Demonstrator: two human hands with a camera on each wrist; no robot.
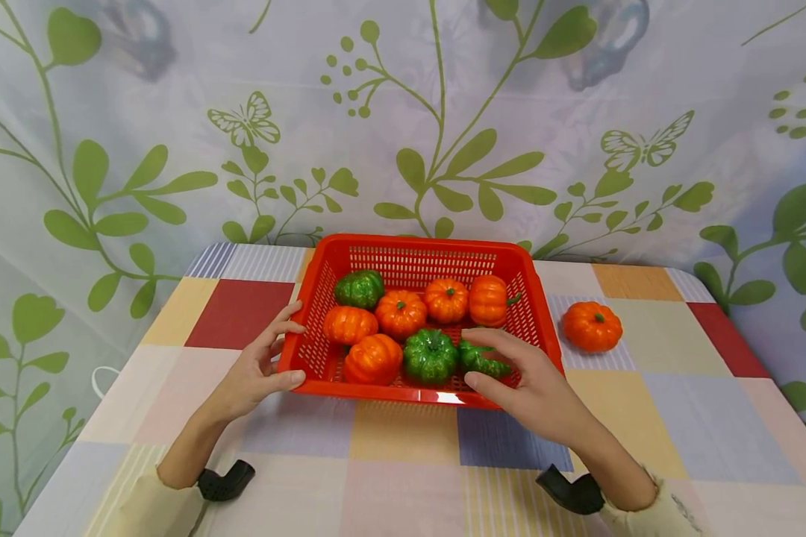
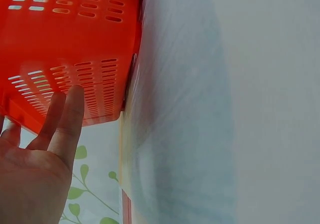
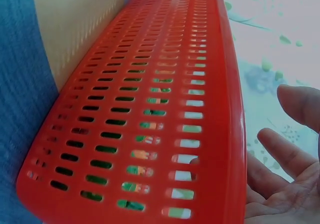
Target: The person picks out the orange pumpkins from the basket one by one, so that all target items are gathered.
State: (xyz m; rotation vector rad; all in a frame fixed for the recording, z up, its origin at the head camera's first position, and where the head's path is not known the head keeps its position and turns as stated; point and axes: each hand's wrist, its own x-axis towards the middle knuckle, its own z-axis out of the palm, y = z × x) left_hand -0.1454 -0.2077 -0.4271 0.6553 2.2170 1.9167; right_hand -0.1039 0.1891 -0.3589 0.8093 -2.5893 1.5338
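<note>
A red plastic basket holds several orange pumpkins and three green ones. My left hand is at the basket's left end, its fingertips at the rim and its thumb by the front corner. In the left wrist view, two nearly straight fingers lie along the slotted outer wall. Over the front right part of the basket is my right hand, thumb and fingers spread beside a small green pumpkin, which the hand partly hides. The right wrist view shows that hand above the rim, fingers apart.
One orange pumpkin sits on the patchwork tablecloth to the right of the basket. Behind the table hangs a curtain with green leaves and butterflies. A black wrist mount is on each forearm.
</note>
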